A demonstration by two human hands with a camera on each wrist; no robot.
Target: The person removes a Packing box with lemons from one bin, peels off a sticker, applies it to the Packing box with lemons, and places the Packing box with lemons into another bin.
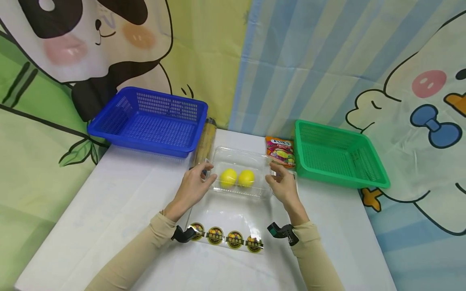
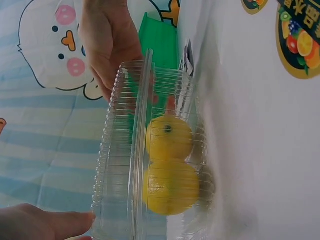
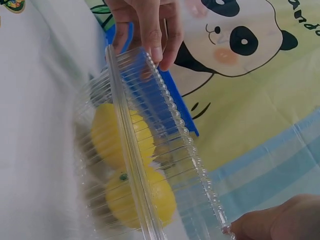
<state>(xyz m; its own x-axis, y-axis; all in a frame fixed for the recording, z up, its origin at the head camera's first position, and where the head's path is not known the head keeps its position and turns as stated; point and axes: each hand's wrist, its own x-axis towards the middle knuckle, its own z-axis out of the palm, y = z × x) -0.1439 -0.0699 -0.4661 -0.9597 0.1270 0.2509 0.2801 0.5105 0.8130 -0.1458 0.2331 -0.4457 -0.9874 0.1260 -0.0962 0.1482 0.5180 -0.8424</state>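
Securing the lid of the clear clamshell container appears to be the step in hand. The container, with two lemons inside, lies between the hands. The left hand pinches the container's left end between thumb and fingers; the right hand grips the right end likewise. The next move likely calls for even pressure along the lid; whether it has latched cannot be told. Labelling: beside the container's far right corner, a candy packet reads "FOX'S FRUITS"; on the container's near side, round fruit stickers carry Chinese characters, apparently 精品水果.
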